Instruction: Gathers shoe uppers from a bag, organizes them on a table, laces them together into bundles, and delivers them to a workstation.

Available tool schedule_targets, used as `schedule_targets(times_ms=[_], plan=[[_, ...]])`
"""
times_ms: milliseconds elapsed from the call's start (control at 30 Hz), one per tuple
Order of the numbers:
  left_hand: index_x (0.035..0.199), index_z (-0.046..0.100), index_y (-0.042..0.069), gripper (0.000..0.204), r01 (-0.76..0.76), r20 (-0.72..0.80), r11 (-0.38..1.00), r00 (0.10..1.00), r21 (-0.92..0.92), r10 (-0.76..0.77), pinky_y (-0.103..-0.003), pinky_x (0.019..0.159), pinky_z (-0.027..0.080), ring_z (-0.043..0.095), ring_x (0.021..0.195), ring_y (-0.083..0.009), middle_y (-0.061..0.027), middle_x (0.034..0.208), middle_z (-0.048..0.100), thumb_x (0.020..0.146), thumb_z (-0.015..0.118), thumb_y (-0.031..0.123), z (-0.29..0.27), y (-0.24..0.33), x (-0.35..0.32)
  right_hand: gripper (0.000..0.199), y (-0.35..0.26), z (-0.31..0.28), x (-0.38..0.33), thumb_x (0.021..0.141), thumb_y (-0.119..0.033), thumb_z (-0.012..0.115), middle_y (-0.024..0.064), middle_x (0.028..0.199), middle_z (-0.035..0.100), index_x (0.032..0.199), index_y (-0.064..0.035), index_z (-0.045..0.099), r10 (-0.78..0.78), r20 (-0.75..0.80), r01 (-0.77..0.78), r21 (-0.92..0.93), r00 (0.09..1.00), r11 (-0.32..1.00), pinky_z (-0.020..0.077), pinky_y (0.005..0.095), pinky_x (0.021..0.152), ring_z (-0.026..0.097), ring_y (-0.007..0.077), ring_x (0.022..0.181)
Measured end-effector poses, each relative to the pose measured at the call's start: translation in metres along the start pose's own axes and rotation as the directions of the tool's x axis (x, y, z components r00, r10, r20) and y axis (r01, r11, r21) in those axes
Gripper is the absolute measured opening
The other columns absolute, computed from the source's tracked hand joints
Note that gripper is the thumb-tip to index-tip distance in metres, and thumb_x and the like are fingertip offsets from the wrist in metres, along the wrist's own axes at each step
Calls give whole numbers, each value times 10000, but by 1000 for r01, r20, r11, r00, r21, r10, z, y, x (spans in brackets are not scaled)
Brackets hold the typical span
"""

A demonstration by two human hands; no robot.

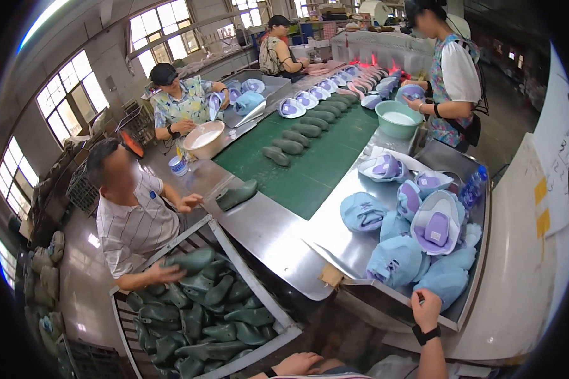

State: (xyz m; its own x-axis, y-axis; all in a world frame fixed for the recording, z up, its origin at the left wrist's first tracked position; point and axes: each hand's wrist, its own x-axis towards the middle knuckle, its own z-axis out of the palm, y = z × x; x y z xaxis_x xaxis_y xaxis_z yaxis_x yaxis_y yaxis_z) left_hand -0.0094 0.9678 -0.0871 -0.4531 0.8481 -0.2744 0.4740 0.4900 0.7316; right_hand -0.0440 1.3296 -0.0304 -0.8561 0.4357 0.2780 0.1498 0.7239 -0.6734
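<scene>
Factory hall, big windows far left, green conveyor belt (316,158) running away between steel worktops. Right hand (426,308) at near edge of steel worktop (335,234), fingers loosely curled, touching the nearest pale blue shoe upper (446,284) in a pile of blue-and-lilac uppers; no firm grip seen. Left hand (297,364) low at the near edge, lying open, holding nothing. Left: a seated person reaches into a bin of dark green shoe lasts (202,309). Far right, a standing person by a teal basin (398,119).
</scene>
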Motion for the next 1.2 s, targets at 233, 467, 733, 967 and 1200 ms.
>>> schedule_targets(times_ms=[233,467,733,967,1200], plan=[[1175,463,64,382,-79,103,991,992,104,69,-394,745,479,569,936,-309,-143,1044,558,832,471,232,18,-7,-25,74,8,2,-6,746,-82,557,137,689,584,761,-12,576,-107,-117,103,-41,987,994,441,367,567,566,291,607],[1137,473,24,374,-225,64,971,973,80,220,-400,757,480,574,914,-321,-165,990,567,813,487,210,52,0,-89,135,-39,-11,-148,648,-15,522,138,860,530,783,-27,518,-242,-131,221,-160,961,962,383,411,792,472,336,879],[1012,574,33,281,-224,323,974,924,27,204,-371,784,440,554,914,-327,-188,950,572,820,489,220,124,-5,-184,537,-30,-69,-401,748,-301,600,171,1241,436,1226,-108,449,402,319,-61,-714,858,697,303,491,967,336,361,1203],[1058,502,26,303,-398,367,917,859,38,357,-426,707,476,575,854,-338,-174,920,573,801,515,185,182,-33,-206,537,-78,-134,-511,781,-242,601,208,1284,379,1248,-55,413,343,-61,-325,-511,937,796,267,464,990,313,397,1194],[1052,513,44,376,-762,502,621,470,-184,726,-419,831,420,464,1017,-328,-145,1051,504,723,618,191,228,92,-206,541,-149,-167,-698,728,-273,640,177,1279,397,1192,-64,460,662,63,-622,-287,747,729,277,478,976,305,388,1213]])
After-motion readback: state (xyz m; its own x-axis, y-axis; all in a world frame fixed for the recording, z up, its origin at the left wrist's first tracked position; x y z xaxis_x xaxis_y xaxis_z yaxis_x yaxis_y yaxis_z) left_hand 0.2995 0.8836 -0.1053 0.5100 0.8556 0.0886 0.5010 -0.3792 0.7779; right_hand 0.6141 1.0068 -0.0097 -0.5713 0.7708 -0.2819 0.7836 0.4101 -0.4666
